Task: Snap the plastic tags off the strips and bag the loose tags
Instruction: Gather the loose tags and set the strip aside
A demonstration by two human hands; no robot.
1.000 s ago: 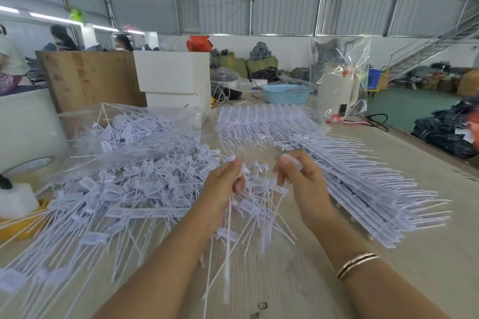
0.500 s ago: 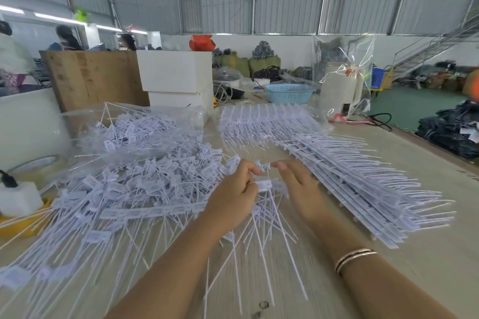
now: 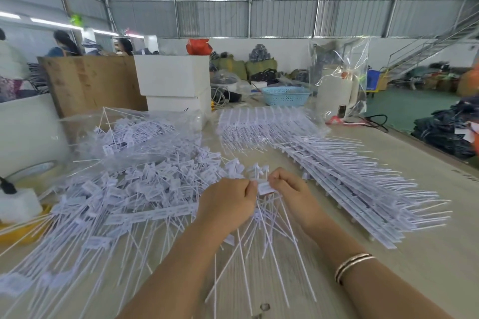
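Head view puts the strip [image 3: 264, 186] of white plastic tags at the middle of the table [image 3: 427, 254], pinched from both ends. The left hand [image 3: 228, 208] has closed again: half a second ago its fingers reached forward over the pile, and now thumb and forefinger clamp the strip's left end. The right hand [image 3: 293, 194], which lay flatter then, is curled, its fingertips pressed on a tag head at the strip's right end. That reads as a fresh grip for another snap, so separating goes on and bagging has not begun. Left of the strip spreads the loose tag pile [image 3: 129, 194]; beyond that pile a clear bag [image 3: 134, 134] already holds tags. Right of the strip lie stacked unbroken strips [image 3: 363, 189].
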